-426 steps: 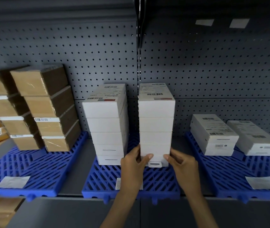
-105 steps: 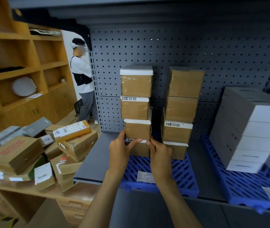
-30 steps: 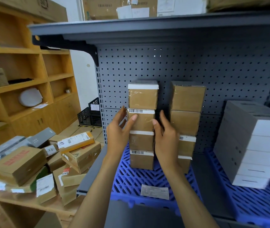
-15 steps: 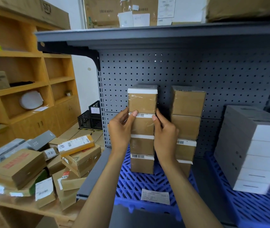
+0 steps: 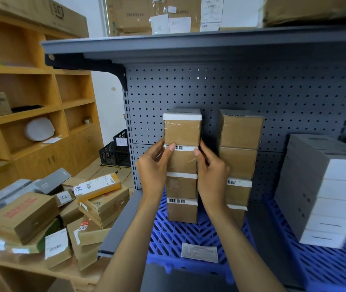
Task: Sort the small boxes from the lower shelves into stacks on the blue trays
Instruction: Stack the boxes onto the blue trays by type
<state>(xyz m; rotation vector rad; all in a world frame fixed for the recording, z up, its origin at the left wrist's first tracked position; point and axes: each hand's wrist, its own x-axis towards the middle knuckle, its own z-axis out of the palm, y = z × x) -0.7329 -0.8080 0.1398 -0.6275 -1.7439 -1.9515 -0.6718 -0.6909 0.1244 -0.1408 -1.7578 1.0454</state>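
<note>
Two stacks of small brown boxes stand side by side on a blue tray (image 5: pixel 178 234) on the grey shelf. The left stack (image 5: pixel 181 209) is several boxes high, with a white-topped box (image 5: pixel 182 131) at its top. My left hand (image 5: pixel 153 167) and my right hand (image 5: pixel 210 171) clasp the second box from the top (image 5: pixel 182 162) from both sides, thumbs on its upper front corners. The right stack (image 5: pixel 239 131) stands untouched just behind my right hand.
A tall stack of white boxes (image 5: pixel 325 197) sits on a second blue tray (image 5: pixel 325 264) to the right. A grey shelf (image 5: pixel 189 45) hangs overhead. On the left, a wooden counter holds a loose pile of cardboard parcels (image 5: pixel 62 211).
Both hands slid up the left stack from its lower boxes to the second box from the top, and their thumbs closed onto its front corners.
</note>
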